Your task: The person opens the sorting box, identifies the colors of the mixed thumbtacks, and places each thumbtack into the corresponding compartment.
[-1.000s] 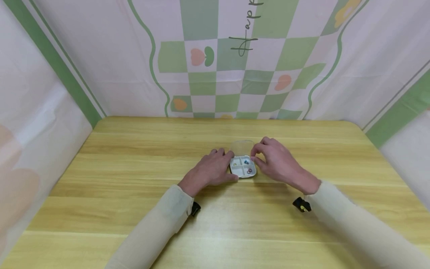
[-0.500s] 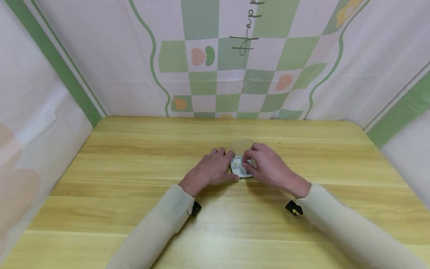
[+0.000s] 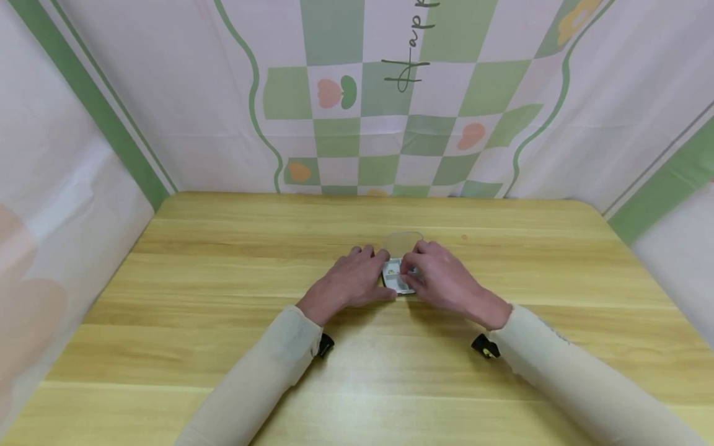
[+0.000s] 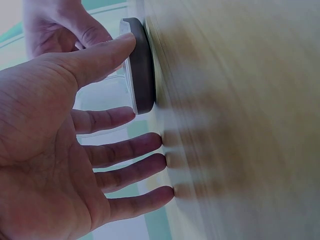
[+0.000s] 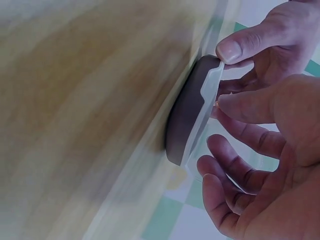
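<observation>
A small white compartment box (image 3: 395, 284) with a dark base and a raised clear lid (image 3: 397, 244) sits on the table. My left hand (image 3: 351, 280) grips its left side, thumb on the near edge and index finger at the far corner. In the left wrist view the other fingertips (image 4: 159, 141) touch the tabletop. Over the right compartments, my right hand (image 3: 446, 277) pinches a tiny orange-gold piece (image 5: 217, 104) between thumb and index finger, mostly hidden. A small yellowish trinket (image 3: 392, 272) lies in the far left compartment. The right compartments are largely covered.
A tiny orange-brown ring-shaped thing (image 3: 464, 237) lies on the wooden table (image 3: 223, 248), right of and beyond the box. Behind the table hangs a green-and-white checked cloth (image 3: 379, 136). Black wrist devices (image 3: 485, 346) sit under both sleeves.
My right hand has moved left from the box's right edge to over its compartments, uncovering the ring-shaped thing on the table. My left hand has stayed on the box.
</observation>
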### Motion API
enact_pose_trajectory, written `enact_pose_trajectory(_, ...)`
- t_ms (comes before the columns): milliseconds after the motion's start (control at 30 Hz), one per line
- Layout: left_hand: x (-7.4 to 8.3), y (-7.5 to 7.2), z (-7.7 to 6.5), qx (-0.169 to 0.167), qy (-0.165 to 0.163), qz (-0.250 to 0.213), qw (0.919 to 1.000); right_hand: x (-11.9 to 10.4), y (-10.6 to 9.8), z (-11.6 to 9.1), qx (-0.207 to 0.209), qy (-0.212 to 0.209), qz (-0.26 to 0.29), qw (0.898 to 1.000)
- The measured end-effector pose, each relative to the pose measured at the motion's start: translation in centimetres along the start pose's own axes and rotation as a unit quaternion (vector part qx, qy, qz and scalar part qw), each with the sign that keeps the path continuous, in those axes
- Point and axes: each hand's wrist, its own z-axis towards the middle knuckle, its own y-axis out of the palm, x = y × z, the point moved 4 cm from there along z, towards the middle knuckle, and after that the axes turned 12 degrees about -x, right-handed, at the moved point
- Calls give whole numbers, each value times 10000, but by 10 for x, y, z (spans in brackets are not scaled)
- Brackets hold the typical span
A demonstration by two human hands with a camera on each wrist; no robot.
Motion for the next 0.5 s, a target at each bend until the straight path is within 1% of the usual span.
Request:
enact_pose_trajectory(200,0,0,0,15,-6,-13,10000,1,2,0,38,-32,-100,9999)
enact_pose_trajectory(500,0,0,0,32,2,-27,10000,0,3,0,69,-42,-51,10000)
